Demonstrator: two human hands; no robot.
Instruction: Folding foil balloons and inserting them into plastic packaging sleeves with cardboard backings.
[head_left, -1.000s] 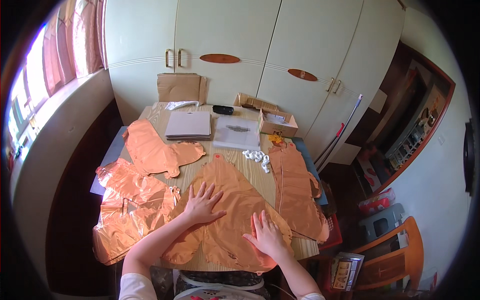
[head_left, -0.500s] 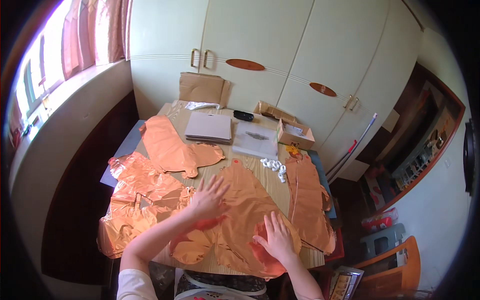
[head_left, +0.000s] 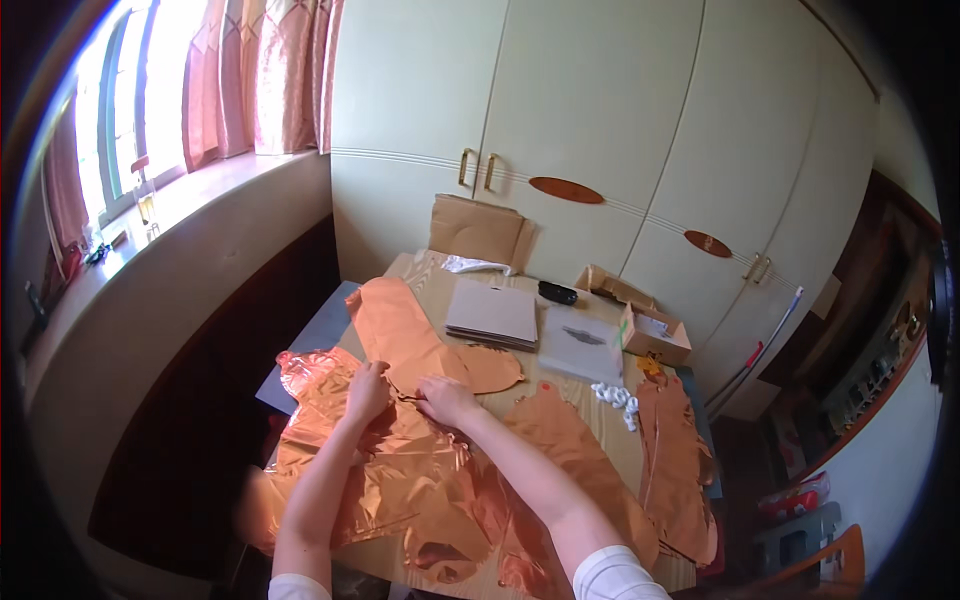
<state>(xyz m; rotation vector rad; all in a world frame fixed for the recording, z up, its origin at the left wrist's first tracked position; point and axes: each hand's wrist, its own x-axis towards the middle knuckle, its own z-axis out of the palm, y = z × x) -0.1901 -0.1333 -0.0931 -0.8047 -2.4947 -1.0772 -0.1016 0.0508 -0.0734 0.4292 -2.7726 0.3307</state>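
Note:
Deflated orange foil balloons lie over the wooden table (head_left: 430,287). My left hand (head_left: 367,393) is closed, fingertips pinched on the upper edge of a crinkled, shiny foil balloon (head_left: 400,490) at the left. Just to its right, my right hand (head_left: 447,402) also pinches that foil, beside a small dark gap. Both hands sit against the near end of a smooth, flat foil balloon (head_left: 398,325), which partly overlaps the crinkled one. Under my right forearm spreads another smooth balloon (head_left: 570,440). Exactly which layers the fingers hold is hard to make out.
Behind are a stack of grey boards (head_left: 492,312), a clear plastic packet (head_left: 582,342), a black object (head_left: 557,293) and an open carton (head_left: 655,335). White rings (head_left: 617,400) lie near another folded foil balloon (head_left: 672,460) at the right. Cabinets (head_left: 590,110) stand beyond.
Both hands have left the middle balloon, where they were spread, and moved up and left to the crinkled foil, fingers now closed. The whole view has shifted toward the left.

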